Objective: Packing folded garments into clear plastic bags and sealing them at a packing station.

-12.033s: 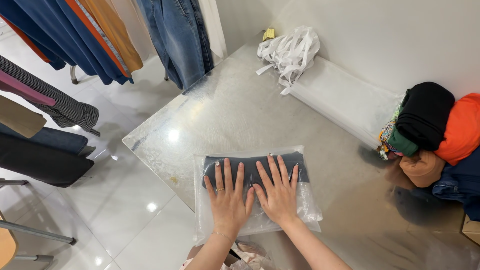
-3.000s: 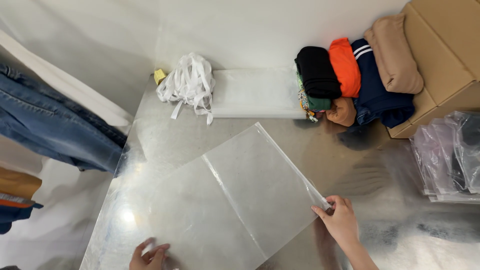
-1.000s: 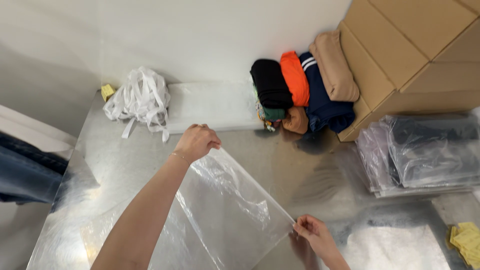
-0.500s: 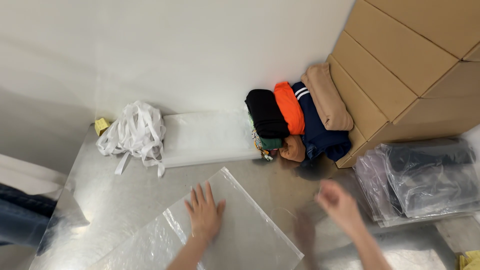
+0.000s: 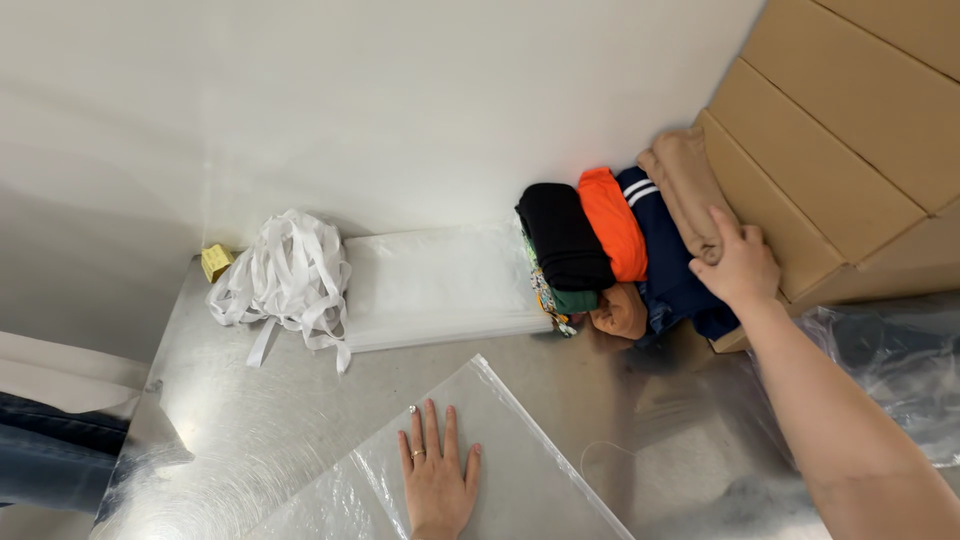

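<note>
My left hand point(image 5: 436, 478) lies flat, fingers spread, on a clear plastic bag point(image 5: 520, 470) spread on the shiny metal table point(image 5: 250, 420). My right hand point(image 5: 738, 266) reaches to the back right and rests on a tan folded garment point(image 5: 688, 190) at the right end of a row of folded clothes. That row also holds a black piece point(image 5: 562, 236), an orange one point(image 5: 612, 222) and a navy one with white stripes point(image 5: 660, 250). Whether the right fingers grip the tan garment is not clear.
Stacked cardboard boxes point(image 5: 850, 130) stand at the right. A pile of flat clear bags point(image 5: 440, 285) lies along the white wall, with a bundle of white straps point(image 5: 285, 275) and a small yellow block point(image 5: 215, 262) to its left. More plastic-wrapped items point(image 5: 900, 350) sit at the right edge.
My right hand has let go of the bag's corner and moved up to the tan garment. My left hand now presses flat on the bag. The view has swung toward the wall.
</note>
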